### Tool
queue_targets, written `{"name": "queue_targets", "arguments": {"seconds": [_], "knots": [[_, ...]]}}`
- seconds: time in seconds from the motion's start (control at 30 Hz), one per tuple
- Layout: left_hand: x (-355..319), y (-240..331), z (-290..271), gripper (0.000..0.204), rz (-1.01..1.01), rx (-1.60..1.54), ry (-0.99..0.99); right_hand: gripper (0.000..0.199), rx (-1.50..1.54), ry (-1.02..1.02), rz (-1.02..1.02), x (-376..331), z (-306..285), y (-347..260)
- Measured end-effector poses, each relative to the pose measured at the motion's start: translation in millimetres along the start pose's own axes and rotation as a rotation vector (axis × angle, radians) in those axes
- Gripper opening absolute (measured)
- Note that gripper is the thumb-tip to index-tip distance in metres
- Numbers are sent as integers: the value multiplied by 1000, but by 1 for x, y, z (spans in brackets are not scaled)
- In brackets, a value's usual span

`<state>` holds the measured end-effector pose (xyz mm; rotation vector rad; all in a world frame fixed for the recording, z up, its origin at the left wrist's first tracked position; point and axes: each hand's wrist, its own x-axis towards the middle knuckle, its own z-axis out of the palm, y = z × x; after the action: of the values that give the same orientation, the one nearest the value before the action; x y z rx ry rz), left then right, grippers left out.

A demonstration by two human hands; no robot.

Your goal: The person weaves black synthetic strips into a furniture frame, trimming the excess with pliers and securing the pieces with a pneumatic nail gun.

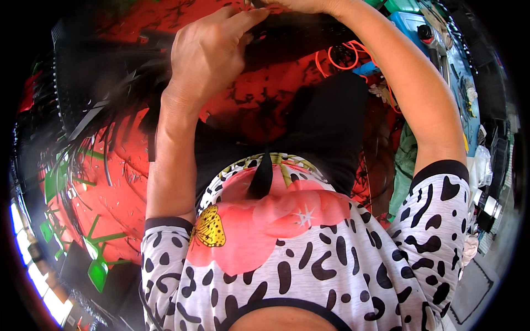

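My left hand is at the top, left of centre, its fingers curled over a large black piece and the index finger reaching right. Loose black strips fan out from that piece to the left, blurred in places. At the top edge, my right hand meets the left fingertips, with its own fingers partly cut off by the frame. Something small and dark sits between the fingertips there, too small to name. Both forearms are raised over my lap.
Red ground is littered with black scraps. Green plastic pieces lie at the left. An orange coiled hose with a blue fitting lies beyond my knee. At the right stand a blue box and a green cloth.
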<state>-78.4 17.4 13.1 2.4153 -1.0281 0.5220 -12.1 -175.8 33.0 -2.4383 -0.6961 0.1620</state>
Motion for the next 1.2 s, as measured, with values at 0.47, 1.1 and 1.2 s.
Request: {"name": "queue_targets", "arguments": {"seconds": [0.47, 1.1, 1.2], "knots": [[9, 8, -12, 34, -1, -16, -11, 17, 207, -91, 264, 13, -4, 1], [-1, 8, 2, 26, 5, -48, 38, 25, 381, -332, 224, -4, 1, 17], [-5, 2, 16, 32, -29, -52, 116, 25, 244, -298, 142, -6, 3, 12]]}}
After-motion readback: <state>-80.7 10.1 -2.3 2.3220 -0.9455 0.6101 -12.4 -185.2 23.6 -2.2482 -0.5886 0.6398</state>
